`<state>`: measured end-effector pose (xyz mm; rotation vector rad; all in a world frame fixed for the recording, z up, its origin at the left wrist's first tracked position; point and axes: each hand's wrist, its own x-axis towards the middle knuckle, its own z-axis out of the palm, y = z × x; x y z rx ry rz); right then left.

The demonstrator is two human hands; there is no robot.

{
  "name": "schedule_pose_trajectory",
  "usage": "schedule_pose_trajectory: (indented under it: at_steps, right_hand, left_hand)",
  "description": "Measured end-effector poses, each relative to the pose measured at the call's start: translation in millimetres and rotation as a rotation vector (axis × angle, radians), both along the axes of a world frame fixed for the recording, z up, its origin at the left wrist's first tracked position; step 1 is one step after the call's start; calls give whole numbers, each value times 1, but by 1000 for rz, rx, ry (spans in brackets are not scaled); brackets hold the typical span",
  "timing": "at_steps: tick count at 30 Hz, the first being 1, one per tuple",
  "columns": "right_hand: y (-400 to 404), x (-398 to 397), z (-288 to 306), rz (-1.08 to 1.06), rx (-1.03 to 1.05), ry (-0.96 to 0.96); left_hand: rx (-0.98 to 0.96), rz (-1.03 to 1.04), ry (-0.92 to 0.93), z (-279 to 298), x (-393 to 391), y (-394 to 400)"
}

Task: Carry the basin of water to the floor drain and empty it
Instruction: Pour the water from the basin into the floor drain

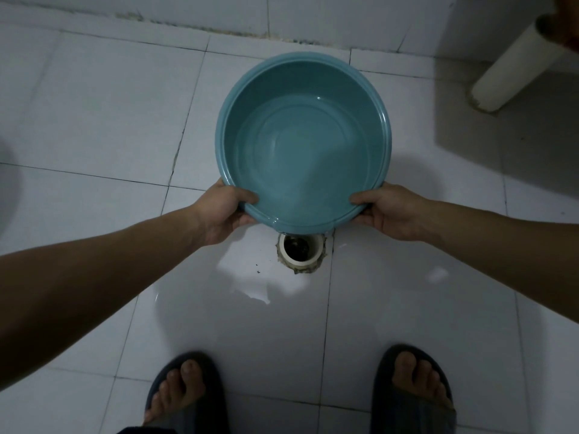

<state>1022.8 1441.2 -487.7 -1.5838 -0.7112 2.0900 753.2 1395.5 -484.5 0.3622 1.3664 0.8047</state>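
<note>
A round teal plastic basin with shallow water in it hangs above the white tiled floor. My left hand grips its near rim on the left, thumb inside the rim. My right hand grips the near rim on the right the same way. The basin is tilted, its near edge lower, and the water lies toward that side. Directly below the near edge is the round floor drain, an open white pipe ring with a dark hole. The basin's edge hides the drain's far rim.
A wet patch shines on the tiles just in front of the drain. My two feet in dark slippers stand at the bottom of the view. A white pipe slants down at the top right. The tiled wall base runs behind the basin.
</note>
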Motion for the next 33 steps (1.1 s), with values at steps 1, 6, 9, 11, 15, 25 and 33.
schedule_pose_trajectory:
  at_steps: [1,6,9,11,15,25,33]
  right_hand:
    - [0,0,0,2,1,-3]
    - [0,0,0,12,4,-13]
    - [0,0,0,17,6,-16]
    - [0,0,0,22,9,-20]
    - [0,0,0,12,3,-17]
    - [-1,1,-1,10,0,-19]
    - [0,2,-3,26,-6,-16]
  left_hand:
    - [1,0,0,0,0,0]
    - [-3,1,-8,1,0,0]
    - [-2,-4,-7,2,0,0]
    - [0,-8,-3,2,0,0]
    - [-2,-7,-10,2,0,-1]
    - [-9,16,8,-1,0,-1]
    - [3,2,11,-4,-2,-1]
